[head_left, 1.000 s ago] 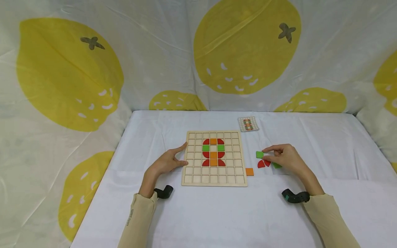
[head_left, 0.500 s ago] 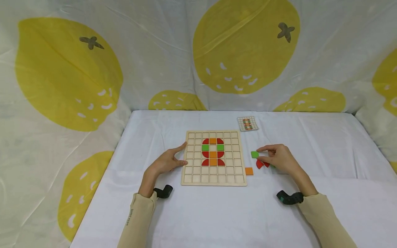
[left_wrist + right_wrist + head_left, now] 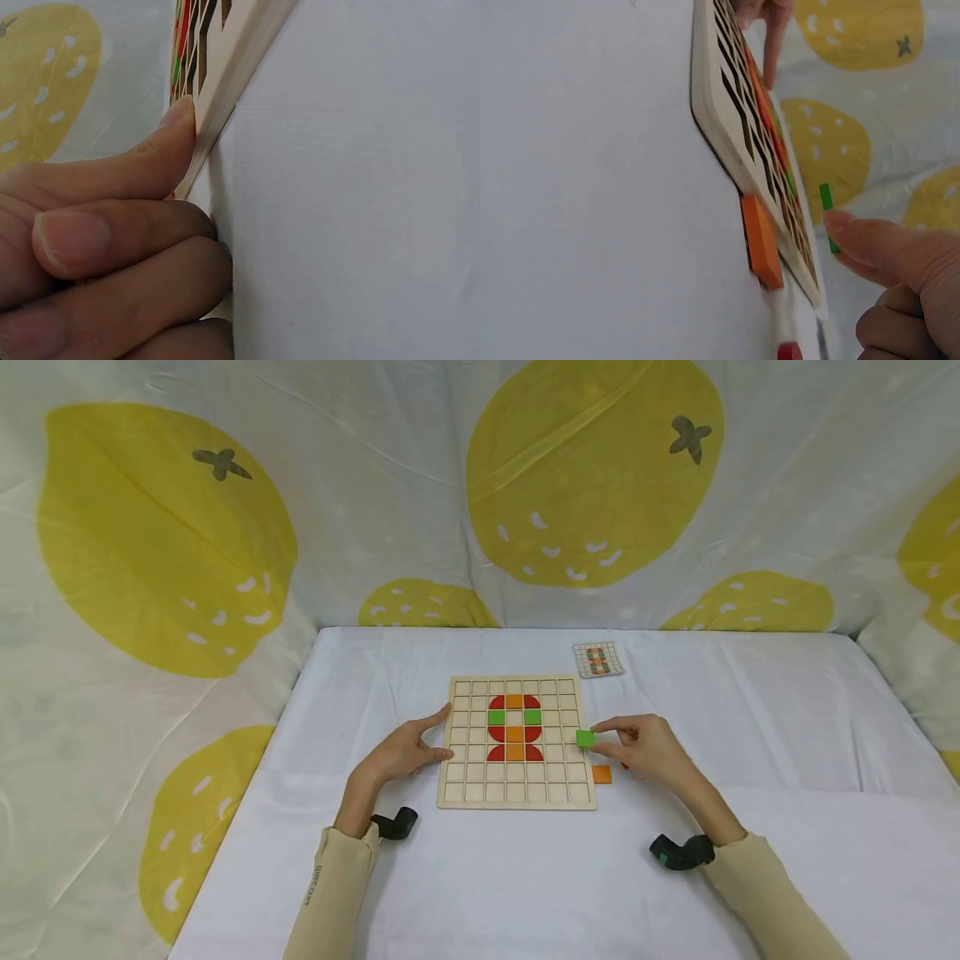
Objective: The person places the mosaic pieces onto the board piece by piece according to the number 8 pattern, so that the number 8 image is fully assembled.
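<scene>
In the head view a wooden grid board (image 3: 465, 783) lies on the white cloth, with red, orange and green pieces set in its middle columns. My left hand (image 3: 401, 749) touches its left edge with thumb and index finger spread apart. The left wrist view shows that thumb (image 3: 161, 146) against the board's side, the other fingers bent below. My right hand (image 3: 648, 747) pinches a green square tile (image 3: 585, 739) between thumb and index finger, above the board's right edge. In the right wrist view the green tile (image 3: 826, 197) appears edge-on, raised off the board.
An orange square tile (image 3: 602, 774) lies against the board's right side. A red piece (image 3: 626, 766) shows partly under my right hand; whatever else lies there is hidden. Behind the board's right corner is a small pattern card (image 3: 598, 660). Lemon-print cloth (image 3: 592, 485) hangs at the back.
My right hand has carried the green tile leftward, from beside the loose pieces to the board's right edge. The left hand and board have stayed practically still.
</scene>
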A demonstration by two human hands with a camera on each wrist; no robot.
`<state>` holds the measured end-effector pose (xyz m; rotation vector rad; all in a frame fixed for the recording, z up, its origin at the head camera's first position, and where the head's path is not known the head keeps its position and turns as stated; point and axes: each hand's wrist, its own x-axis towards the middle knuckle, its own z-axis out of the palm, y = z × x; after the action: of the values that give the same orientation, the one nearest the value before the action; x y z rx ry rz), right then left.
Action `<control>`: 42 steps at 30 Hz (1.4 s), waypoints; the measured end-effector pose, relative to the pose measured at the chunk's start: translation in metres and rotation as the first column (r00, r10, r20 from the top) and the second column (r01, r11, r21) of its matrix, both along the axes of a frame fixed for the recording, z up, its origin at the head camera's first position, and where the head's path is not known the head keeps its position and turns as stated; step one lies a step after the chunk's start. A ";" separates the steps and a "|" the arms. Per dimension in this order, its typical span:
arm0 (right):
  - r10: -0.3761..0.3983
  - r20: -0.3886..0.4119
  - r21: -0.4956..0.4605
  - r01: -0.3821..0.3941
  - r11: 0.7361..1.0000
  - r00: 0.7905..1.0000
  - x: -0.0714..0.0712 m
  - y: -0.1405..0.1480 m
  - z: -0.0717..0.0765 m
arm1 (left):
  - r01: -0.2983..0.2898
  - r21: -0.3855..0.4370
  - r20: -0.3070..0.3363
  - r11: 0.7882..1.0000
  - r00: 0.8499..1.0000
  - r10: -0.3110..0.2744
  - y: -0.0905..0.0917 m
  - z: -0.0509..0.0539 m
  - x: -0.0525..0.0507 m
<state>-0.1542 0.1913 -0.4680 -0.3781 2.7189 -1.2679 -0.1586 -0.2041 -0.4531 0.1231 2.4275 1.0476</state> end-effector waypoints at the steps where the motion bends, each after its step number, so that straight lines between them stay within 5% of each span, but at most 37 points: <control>1: 0.014 0.000 -0.004 -0.014 1.000 1.000 0.002 -0.005 0.000 | 0.001 0.001 -0.001 1.000 1.000 -0.001 0.000 0.000 0.000; 13: 0.087 0.075 -0.053 -0.083 0.995 0.993 0.022 -0.051 -0.010 | -0.002 0.002 0.008 1.000 1.000 0.002 0.000 -0.001 -0.001; 42: 0.088 0.029 -0.073 -0.086 0.994 0.996 0.030 -0.066 -0.014 | -0.001 0.021 -0.009 1.000 1.000 0.001 0.001 0.001 0.001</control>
<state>-0.1243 0.1250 -0.4819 -0.4742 2.6055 -1.3388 -0.1573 -0.2033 -0.4526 0.1333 2.4253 1.0748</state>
